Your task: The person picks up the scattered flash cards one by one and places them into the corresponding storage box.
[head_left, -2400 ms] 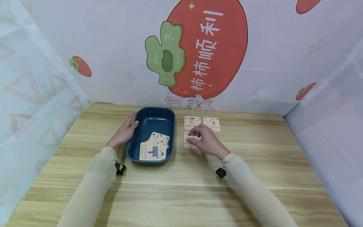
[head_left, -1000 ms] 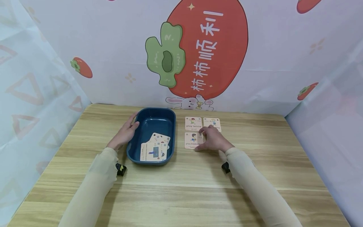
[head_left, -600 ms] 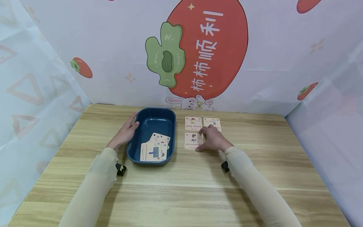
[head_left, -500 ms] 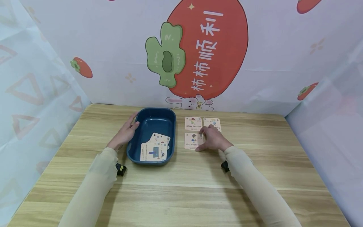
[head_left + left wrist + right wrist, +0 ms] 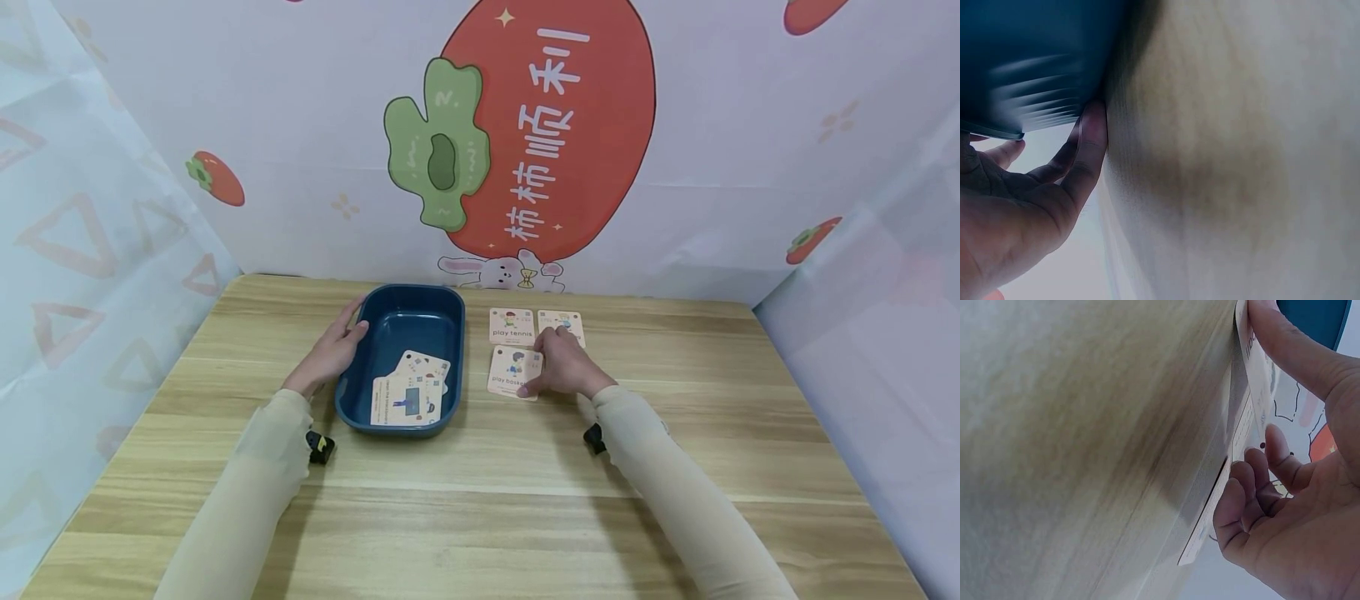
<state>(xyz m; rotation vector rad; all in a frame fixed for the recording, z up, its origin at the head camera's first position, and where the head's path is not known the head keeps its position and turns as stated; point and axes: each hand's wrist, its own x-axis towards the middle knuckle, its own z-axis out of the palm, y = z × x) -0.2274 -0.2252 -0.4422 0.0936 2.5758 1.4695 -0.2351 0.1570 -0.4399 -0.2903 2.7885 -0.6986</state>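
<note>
My right hand (image 5: 564,364) pinches the picture flashcard (image 5: 513,371) reading "play basket…", its right edge covered by my thumb and fingers. The card is tilted, its near edge raised off the table in the right wrist view, with my thumb (image 5: 1291,344) against it. Behind it lie a "play tennis" flashcard (image 5: 512,327) and another flashcard (image 5: 566,322), partly hidden by my right hand. My left hand (image 5: 327,357) rests against the left side of a dark blue tray (image 5: 459,358), thumb at the rim, fingers along the outer wall in the left wrist view.
Inside the tray, several flashcards (image 5: 401,402) lie overlapped at its near end. The wooden table (image 5: 465,517) ends at a white backdrop (image 5: 300,100) printed with persimmons, and pale sheets (image 5: 885,350) hang at both sides.
My right hand first hovered over the basketball card, then moved to its right edge. Just now the card has lifted and turned slightly in its grip. My left hand and the tray have stayed put.
</note>
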